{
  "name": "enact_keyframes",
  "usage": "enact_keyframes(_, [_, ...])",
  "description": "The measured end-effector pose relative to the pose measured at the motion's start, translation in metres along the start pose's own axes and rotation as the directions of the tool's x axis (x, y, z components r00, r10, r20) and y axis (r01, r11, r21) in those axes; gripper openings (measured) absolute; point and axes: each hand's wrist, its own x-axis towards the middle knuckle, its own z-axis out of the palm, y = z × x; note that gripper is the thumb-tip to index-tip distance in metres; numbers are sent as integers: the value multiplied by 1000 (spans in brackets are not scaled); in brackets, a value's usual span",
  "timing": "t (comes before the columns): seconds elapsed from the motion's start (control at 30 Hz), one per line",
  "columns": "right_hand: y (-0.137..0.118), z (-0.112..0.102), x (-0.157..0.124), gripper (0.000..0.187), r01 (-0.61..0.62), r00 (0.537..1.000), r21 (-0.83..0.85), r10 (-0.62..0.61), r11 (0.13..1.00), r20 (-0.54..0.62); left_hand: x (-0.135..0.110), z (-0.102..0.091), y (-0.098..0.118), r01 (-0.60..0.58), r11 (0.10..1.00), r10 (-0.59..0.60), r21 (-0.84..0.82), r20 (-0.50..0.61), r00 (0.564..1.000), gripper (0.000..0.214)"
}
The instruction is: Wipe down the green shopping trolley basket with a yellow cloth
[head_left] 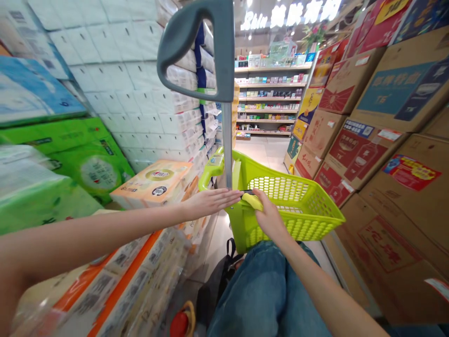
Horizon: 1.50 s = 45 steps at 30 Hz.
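While the right hand (270,216) closes around the yellow-green handle (251,201) of a lime-green plastic shopping basket (294,210), the left hand (210,202) stays flat and open, its fingertips (235,194) touching the metal pole (228,140) just beside it. That pole runs nearly upright from the basket to a gray grip (192,51) above both hands. The basket's long axis points forward past the hands, between tissue packs (133,93) beyond the left hand and cardboard cartons (386,117) right of the right hand, with denim-covered legs (266,290) below.
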Motion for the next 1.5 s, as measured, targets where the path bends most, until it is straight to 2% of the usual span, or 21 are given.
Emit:
enact_keyframes(0.1, [-23,20,-2,68,-15,999,-134,20,991,31,4,-7,10,65,998,-66,18,41,997,58])
enact_keyframes(0.17, [-28,24,-6,70,-1,998,-179,11,984,57,9,-14,18,105,994,-105,3,99,990,61])
enact_keyframes(0.27, [-19,11,-14,63,67,994,-125,-55,990,92,20,-22,29,130,991,-127,-6,174,977,66])
enact_keyframes(0.37, [-7,-9,-22,59,165,979,-107,-149,981,138,33,-24,40,190,981,-193,35,208,959,61])
enact_keyframes(0.5, [-2,-20,-29,81,206,973,-260,-171,943,153,50,-17,55,289,953,-301,87,249,921,59])
enact_keyframes(0.67, [0,-9,-32,92,191,980,-333,-161,923,117,65,-12,68,426,905,-411,9,286,866,65])
enact_keyframes(0.8, [11,-9,-31,80,246,969,-233,-231,941,90,65,-10,72,494,866,-460,-75,266,847,69])
enact_keyframes(0.97, [32,-23,-30,79,351,927,-82,-334,933,171,62,5,72,591,785,-556,-185,208,804,76])
enact_keyframes(1.17, [54,-30,-26,80,273,955,69,-279,960,103,71,22,74,654,699,-628,-289,191,755,88])
enact_keyframes(1.33, [61,-32,-11,69,235,970,171,-241,957,17,77,15,90,700,622,-703,-351,141,697,101])
enact_keyframes(1.5, [56,-31,1,52,209,975,168,-219,963,43,90,4,113,743,521,-785,-420,104,610,94])
